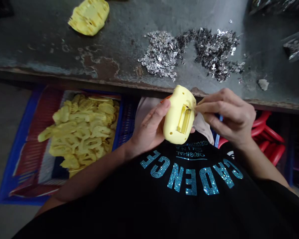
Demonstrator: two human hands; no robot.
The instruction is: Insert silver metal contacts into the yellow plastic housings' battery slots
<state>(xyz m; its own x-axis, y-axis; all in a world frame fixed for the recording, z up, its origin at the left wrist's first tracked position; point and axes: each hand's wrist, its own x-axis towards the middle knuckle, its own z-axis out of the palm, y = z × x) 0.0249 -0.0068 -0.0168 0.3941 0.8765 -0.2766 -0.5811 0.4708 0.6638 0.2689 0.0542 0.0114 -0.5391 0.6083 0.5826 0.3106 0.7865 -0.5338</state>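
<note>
You look to be working at the bay point(185, 120) of the case point(173, 117); the next move, I judge, needs a steady left hand point(150, 127), which grips the case just before the bench edge point(144, 87); its bay faces up; its long axis runs away from you, far end leaning right; your right hand point(229, 116) meets its right edge, closed on what, I cannot tell.

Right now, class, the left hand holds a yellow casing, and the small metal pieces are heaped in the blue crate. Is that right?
Not quite: the head view shows the small metal pieces heaped on the grey worktop, not in the blue crate. The left hand does hold a yellow casing.
</note>
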